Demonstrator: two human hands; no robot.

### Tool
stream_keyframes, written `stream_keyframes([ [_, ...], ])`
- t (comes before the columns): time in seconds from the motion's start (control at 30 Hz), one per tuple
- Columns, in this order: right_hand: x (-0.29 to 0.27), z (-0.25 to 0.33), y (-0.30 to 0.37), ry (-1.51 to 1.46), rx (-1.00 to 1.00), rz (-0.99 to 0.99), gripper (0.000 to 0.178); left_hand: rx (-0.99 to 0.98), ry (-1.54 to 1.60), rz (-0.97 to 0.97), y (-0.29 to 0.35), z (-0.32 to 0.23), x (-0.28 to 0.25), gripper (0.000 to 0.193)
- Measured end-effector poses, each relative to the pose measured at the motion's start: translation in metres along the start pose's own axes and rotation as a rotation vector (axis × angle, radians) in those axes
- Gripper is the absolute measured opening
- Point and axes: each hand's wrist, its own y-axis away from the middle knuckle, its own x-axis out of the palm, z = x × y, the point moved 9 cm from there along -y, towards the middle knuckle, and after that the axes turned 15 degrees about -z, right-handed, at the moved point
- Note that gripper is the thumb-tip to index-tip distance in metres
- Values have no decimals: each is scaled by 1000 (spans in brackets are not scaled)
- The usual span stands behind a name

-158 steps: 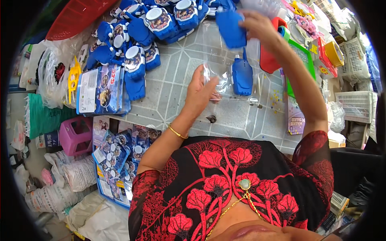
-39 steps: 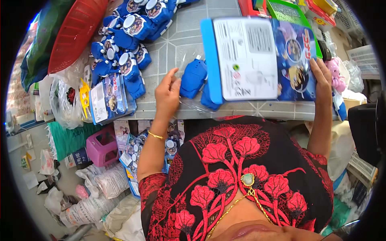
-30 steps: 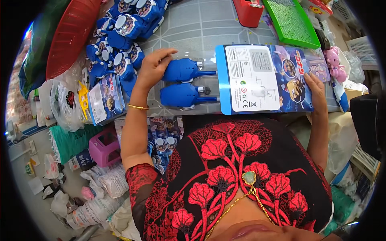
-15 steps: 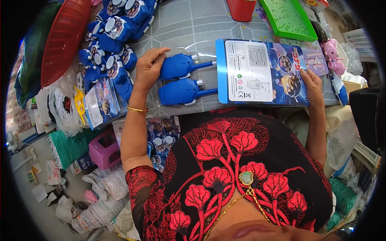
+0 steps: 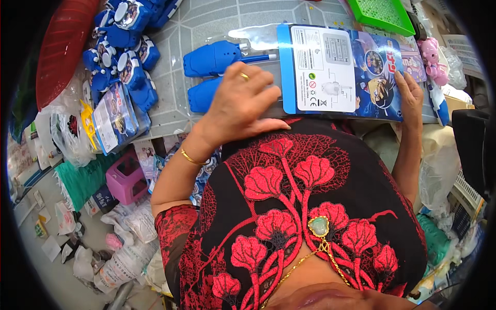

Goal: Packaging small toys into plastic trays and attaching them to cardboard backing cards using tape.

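A clear blister pack holds two blue toy walkie-talkies (image 5: pixel 209 58) with rod antennas, lying backs up on the table. Its blue printed card (image 5: pixel 323 72) lies to their right, with a white panel face up. My left hand (image 5: pixel 240 103) is over the nearer toy, partly hiding it. Its fingers are bent toward the card's left edge, and the thumb stretches apart, low by the table's near edge. With the thumb on top, my right hand (image 5: pixel 412 98) grips the card's right end.
Blue-and-white toys (image 5: pixel 129 57) are piled at the left, beside printed cards (image 5: pixel 114 121) and a red basket (image 5: pixel 67 46). A green tray (image 5: pixel 385 15) stands at the far right, near a pink toy figure (image 5: pixel 433 59). Below the table is a purple stool (image 5: pixel 126 178).
My left hand has moved right, from the pack's left end to over the nearer toy beside the card. The pack and table sit higher in view. My right hand still holds the card.
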Motion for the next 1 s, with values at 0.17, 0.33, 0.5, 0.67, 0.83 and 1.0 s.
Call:
stream_keyframes([
  [0.17, -6, 3, -1, 16, -13, -9, 17, -4, 4, 48, 11, 0, 15, 35],
  [0.33, -17, -1, -3, 111, -84, -34, 16, 65, -25, 121, 12, -8, 20, 30],
  [0.5, -12, 7, 2, 175, -182, -50, 13, 195, -79, 132, 22, -15, 25, 27],
  [0.67, -19, 6, 6, 59, -95, -146, 11, 231, -70, 81, 25, -19, 22, 21],
  [0.83, -22, 8, 10, 94, -210, -181, 12, 237, -109, 72, 18, -20, 27, 21],
  [1.0, -22, 11, 18, 88, -260, -226, 13, 158, -65, 115, 21, -12, 31, 19],
])
